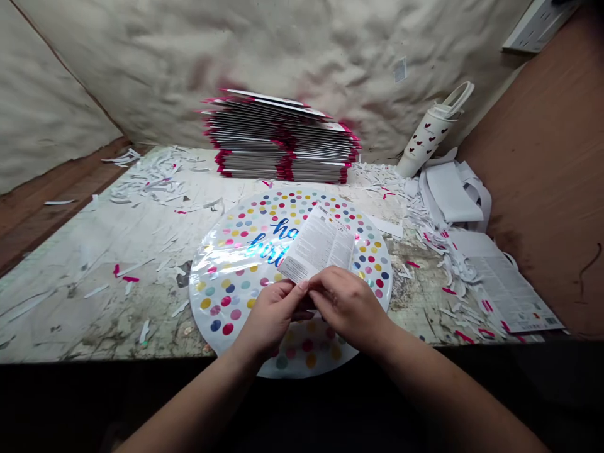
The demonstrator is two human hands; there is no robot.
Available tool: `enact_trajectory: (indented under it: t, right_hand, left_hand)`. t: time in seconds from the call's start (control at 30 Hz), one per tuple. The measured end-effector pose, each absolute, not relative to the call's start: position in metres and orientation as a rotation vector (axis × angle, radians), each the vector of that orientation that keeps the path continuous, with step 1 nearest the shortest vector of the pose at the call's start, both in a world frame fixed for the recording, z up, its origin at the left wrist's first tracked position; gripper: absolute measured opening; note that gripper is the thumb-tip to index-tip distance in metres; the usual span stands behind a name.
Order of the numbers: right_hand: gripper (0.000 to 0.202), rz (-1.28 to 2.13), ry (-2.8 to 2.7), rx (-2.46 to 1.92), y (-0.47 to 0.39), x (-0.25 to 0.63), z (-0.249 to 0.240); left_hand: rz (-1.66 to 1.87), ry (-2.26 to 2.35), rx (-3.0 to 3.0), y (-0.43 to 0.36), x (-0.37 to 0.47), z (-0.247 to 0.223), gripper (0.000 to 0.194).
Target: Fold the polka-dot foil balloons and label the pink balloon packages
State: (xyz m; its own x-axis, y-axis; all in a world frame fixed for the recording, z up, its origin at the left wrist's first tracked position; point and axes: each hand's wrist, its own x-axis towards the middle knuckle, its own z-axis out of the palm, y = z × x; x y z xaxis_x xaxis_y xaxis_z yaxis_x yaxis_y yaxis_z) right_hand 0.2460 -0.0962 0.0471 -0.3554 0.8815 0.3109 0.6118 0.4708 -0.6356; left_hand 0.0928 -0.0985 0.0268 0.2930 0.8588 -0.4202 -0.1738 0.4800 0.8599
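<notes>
A printed card [321, 242] with small grey text and a fold line down it is tilted in front of me, gripped at its near corner. My left hand [276, 311] pinches that corner between thumb and fingers. Against it, my right hand [352, 305] is closed on the same edge, its fingertips meeting my left thumb. Below both hands lies a round, shiny foil balloon [226, 277], flat, with coloured dots and blue lettering. The card covers part of the lettering, and my hands hide the card's lowest corner.
Stacked folded cards with pink edges [283, 141] stand at the back. Paper offcuts [155, 176] litter the table [94, 251]. On the right are a white tumbler with hearts [427, 138], a crumpled paper strip [450, 192] and another printed sheet [509, 283] by a brown side panel [542, 170].
</notes>
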Motion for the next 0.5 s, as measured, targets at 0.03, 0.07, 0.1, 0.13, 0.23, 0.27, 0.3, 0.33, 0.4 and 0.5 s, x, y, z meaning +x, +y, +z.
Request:
enact_trajectory:
  t: [0.03, 0.07, 0.1, 0.13, 0.23, 0.27, 0.3, 0.33, 0.4, 0.5]
  right_hand:
    - [0.009, 0.561, -2.063, -1.261, -0.097, 0.245, 0.049]
    - [0.01, 0.58, -2.025, -1.281, -0.096, 0.243, 0.049]
    - [0.011, 0.608, -1.982, -1.29, -0.096, 0.242, 0.048]
    - [0.011, 0.639, -1.942, -1.283, -0.095, 0.242, 0.047]
    - [0.014, 0.685, -1.839, -1.254, -0.095, 0.258, 0.044]
    - [0.013, 0.717, -1.864, -1.26, -0.097, 0.27, 0.045]
    - [0.011, 0.762, -1.94, -1.282, -0.098, 0.285, 0.046]
    - [0.008, 0.794, -2.045, -1.321, -0.1, 0.302, 0.049]
    - [0.008, 0.693, -2.26, -1.452, -0.103, 0.334, 0.06]
    - [0.041, 0.146, -2.098, -1.529, -0.102, 0.352, 0.082]
  left_hand:
    - [0.795, 1.031, 0.796, -0.098, 0.096, 0.027, 0.032]
    - [0.798, 1.021, 0.795, -0.098, 0.099, 0.027, 0.032]
    - [0.807, 1.023, 0.804, -0.098, 0.102, 0.027, 0.032]
    - [0.824, 1.039, 0.828, -0.098, 0.104, 0.027, 0.031]
    - [0.888, 1.158, 0.992, -0.096, 0.103, 0.027, 0.032]
    - [0.909, 1.222, 1.072, -0.095, 0.1, 0.028, 0.033]
    - [0.929, 1.286, 1.159, -0.093, 0.095, 0.03, 0.032]
    - [0.948, 1.345, 1.249, -0.091, 0.09, 0.034, 0.029]
    - [0.966, 1.433, 1.441, -0.087, 0.081, 0.048, 0.025]
    - [0.897, 1.429, 1.773, -0.081, 0.077, 0.081, 0.019]
